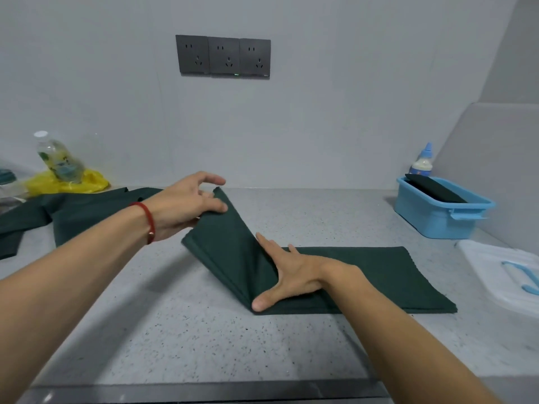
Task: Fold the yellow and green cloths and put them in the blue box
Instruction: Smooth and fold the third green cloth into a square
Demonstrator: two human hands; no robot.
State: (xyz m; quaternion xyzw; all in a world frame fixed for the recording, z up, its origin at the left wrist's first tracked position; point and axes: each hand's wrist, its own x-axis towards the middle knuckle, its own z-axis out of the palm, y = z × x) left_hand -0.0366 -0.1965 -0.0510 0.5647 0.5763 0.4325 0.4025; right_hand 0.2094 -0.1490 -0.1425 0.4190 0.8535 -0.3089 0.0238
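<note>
A dark green cloth (364,275), folded into a long strip, lies across the middle of the speckled counter. My left hand (186,204) grips its left end and holds it lifted and turned over toward the right. My right hand (287,277) presses flat on the strip at the crease, fingers straight and spread. Another green cloth (73,217) lies unfolded at the left. A crumpled yellow cloth (67,183) sits behind it near the wall. The blue box (437,217) stands at the right with a dark folded cloth (434,189) inside.
A plastic water bottle (57,157) stands on the yellow cloth. A small blue-capped bottle (421,161) stands behind the box. A translucent lid with blue clips (501,272) lies at the right edge. Wall sockets (223,56) are above the counter.
</note>
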